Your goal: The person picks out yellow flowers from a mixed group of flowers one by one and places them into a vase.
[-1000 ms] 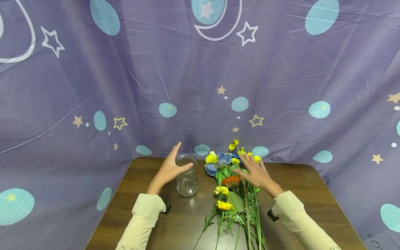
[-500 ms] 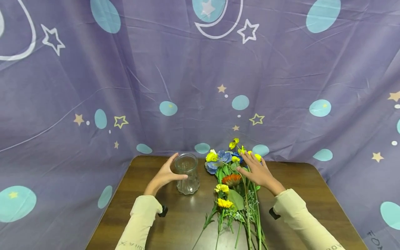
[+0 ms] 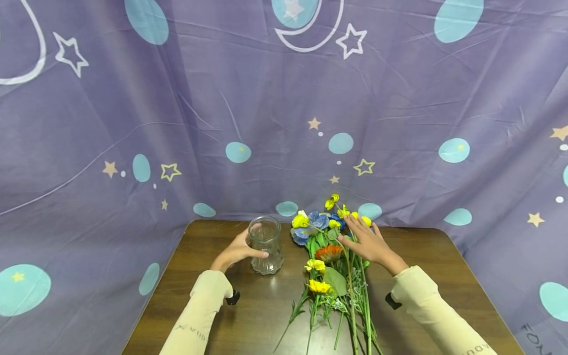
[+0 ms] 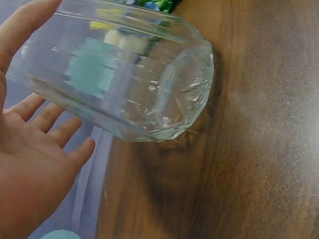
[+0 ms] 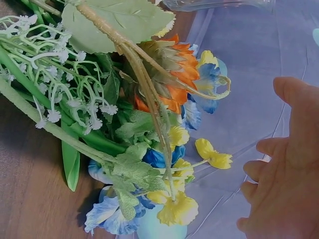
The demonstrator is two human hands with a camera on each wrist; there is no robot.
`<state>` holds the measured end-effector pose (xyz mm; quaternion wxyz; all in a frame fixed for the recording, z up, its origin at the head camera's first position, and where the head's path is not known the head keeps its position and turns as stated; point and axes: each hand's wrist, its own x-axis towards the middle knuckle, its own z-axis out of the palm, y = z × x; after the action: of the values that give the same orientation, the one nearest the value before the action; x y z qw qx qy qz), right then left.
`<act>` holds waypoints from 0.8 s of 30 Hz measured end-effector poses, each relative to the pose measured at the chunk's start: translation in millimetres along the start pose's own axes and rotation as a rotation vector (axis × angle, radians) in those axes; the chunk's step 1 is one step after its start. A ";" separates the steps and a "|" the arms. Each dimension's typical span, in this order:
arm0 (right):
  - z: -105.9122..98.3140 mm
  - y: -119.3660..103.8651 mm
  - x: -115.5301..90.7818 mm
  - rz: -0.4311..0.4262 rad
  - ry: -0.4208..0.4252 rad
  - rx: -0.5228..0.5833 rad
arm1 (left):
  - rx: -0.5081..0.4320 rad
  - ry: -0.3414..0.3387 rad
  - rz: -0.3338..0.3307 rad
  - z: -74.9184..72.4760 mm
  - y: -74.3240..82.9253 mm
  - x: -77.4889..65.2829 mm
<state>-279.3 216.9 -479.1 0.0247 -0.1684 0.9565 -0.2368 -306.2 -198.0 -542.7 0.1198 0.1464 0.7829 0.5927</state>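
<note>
The left hand (image 3: pixel 237 250) has come down from near the vase's rim to its waist, while the right hand (image 3: pixel 369 245) has barely shifted. The vase (image 3: pixel 273 256) stands upright on the worktop (image 3: pixel 437 261), just inside the left hand: thumb along its near side, fingers loosely spread around its left and far sides. Whether they touch the glass, I cannot tell. The flowers (image 3: pixel 329 254) lie right of the vase, blossoms far, stems near. The right hand hovers over their far right part, fingers extended, holding nothing. The hands are well apart, vase and flowers between them.
</note>
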 end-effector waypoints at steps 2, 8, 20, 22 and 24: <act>0.1 0.1 0.2 0.000 -0.002 0.003 | -0.017 -0.004 -0.013 -0.3 -1.2 2.0; 2.0 2.5 0.4 -0.005 -0.004 0.010 | -0.033 -0.056 -0.043 -1.0 -1.2 6.5; 4.0 6.0 0.8 -0.003 -0.021 0.041 | -0.078 -0.122 -0.143 -4.0 -7.9 19.3; 4.4 6.4 0.2 0.000 -0.023 0.046 | -0.082 -0.134 -0.153 -4.7 -8.9 20.2; 4.8 6.8 -0.5 0.005 -0.026 0.051 | -0.095 -0.155 -0.146 -5.1 -9.8 21.2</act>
<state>-280.3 220.7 -486.6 0.0419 -0.1685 0.9501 -0.2590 -328.7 -197.2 -551.1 0.2296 0.1285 0.7508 0.6059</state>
